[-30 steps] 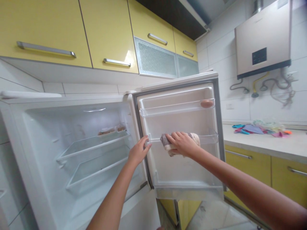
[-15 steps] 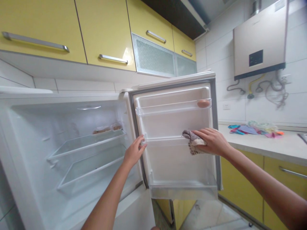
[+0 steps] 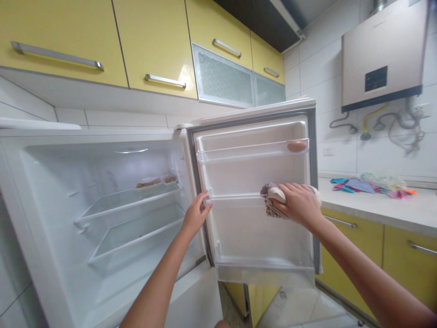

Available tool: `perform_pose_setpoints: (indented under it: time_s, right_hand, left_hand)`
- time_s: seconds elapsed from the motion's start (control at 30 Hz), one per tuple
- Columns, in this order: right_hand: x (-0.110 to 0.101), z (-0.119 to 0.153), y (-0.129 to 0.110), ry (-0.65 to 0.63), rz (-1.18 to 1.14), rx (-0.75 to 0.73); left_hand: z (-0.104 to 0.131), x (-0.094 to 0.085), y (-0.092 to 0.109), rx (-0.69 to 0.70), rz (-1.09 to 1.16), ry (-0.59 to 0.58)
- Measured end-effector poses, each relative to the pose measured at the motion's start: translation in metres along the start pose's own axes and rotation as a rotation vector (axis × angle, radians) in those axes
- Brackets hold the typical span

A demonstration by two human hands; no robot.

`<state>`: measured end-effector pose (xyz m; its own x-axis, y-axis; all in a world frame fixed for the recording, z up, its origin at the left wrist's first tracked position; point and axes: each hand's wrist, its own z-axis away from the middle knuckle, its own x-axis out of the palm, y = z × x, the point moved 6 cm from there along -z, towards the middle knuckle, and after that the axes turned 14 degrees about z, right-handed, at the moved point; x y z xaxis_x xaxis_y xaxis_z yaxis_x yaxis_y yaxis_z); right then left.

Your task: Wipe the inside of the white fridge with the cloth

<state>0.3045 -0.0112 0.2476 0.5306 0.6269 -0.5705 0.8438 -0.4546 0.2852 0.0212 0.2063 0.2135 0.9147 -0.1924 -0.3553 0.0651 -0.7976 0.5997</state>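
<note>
Two bare forearms are in view, both uncovered from elbow to wrist; no sleeve edge shows. The left hand (image 3: 195,217) and right hand (image 3: 297,203) are bare: no gloves, rings, watch or wristband. Fingernails are short and unpainted.

Yellow cabinets (image 3: 153,41) with steel handles hang over a white tiled wall (image 3: 341,150), a boiler (image 3: 384,54) above the pale counter (image 3: 375,205) at right.

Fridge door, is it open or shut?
Open: the fridge door is swung wide, its inner racks facing out, left hand on its edge.
</note>
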Motion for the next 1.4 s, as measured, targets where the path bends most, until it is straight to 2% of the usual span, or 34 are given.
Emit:
perform_pose_setpoints:
  time_s: [0.1,0.33,0.4,0.47,0.57,0.73,0.83,0.93,1.03,1.13,1.2,1.3,1.4]
  right_hand:
    - [-0.010,-0.019,-0.033,-0.122,-0.032,-0.075]
    - [-0.034,-0.064,-0.151,-0.362,-0.169,-0.330]
    - [-0.040,-0.071,-0.170,-0.371,-0.196,-0.366]
    - [-0.044,-0.073,-0.177,-0.373,-0.208,-0.379]
    - [-0.044,-0.072,-0.167,-0.392,-0.208,-0.392]
    - [-0.035,-0.062,-0.121,-0.417,-0.192,-0.423]
    - [-0.028,-0.050,-0.082,-0.395,-0.194,-0.412]
    - [-0.012,-0.040,-0.030,-0.453,-0.211,-0.278]
    - [0.002,-0.036,0.013,-0.543,-0.381,-0.237]
    - [0.011,-0.043,0.043,-0.579,-0.556,-0.124]
    - [0.015,-0.053,0.053,-0.530,-0.563,-0.046]
    - [0.018,-0.071,0.053,-0.433,-0.431,-0.007]
    - [0.029,-0.083,0.036,-0.504,-0.301,-0.090]
  left_hand:
    - [0.001,0.003,-0.001,-0.010,0.030,0.022]
    - [-0.001,0.007,0.002,-0.014,0.055,0.036]
    - [-0.003,0.005,0.001,-0.024,0.052,0.021]
    - [-0.004,0.002,0.002,-0.030,0.041,0.007]
    - [-0.004,-0.003,0.003,-0.035,0.024,0.001]
    - [-0.001,-0.007,0.005,-0.017,-0.013,0.003]
    - [-0.001,-0.007,0.004,-0.030,-0.002,0.006]
    - [-0.001,-0.007,0.004,-0.043,0.041,0.016]
    - [0.000,-0.006,0.005,-0.037,0.066,0.033]
    - [0.000,-0.004,0.007,-0.031,0.084,0.046]
    - [0.001,-0.002,0.007,-0.031,0.088,0.054]
    - [0.002,0.001,0.007,-0.033,0.081,0.065]
    - [0.002,0.004,0.006,-0.037,0.078,0.073]
